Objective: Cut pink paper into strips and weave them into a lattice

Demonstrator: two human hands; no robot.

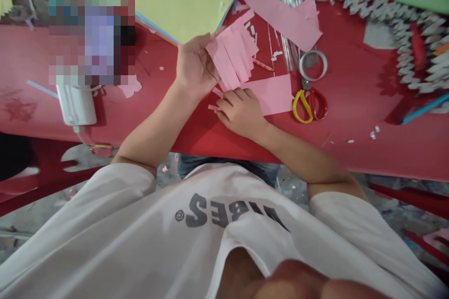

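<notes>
My left hand [197,67] is closed on a pink paper [233,53] cut into a fringe, its loose ends fanning to the right. Below that paper is my right hand [243,111], fingers curled and pressed together by its lower edge. Narrow pink strips poke out beside the right fingertips; whether the fingers grip one is hidden. A plain pink paper rectangle [275,94] lies partly under the right hand and the fringe. Scissors [308,105] with one yellow and one red handle rest to the right of it, nothing touching them.
Yellow paper sheets [182,0] lie at the back. A long pink strip [273,11], silvery wires [287,32], tape rolls [313,65] and a folded paper chain [403,32] crowd the right. A white power bank [76,103] with a cable sits left on the red table [368,154].
</notes>
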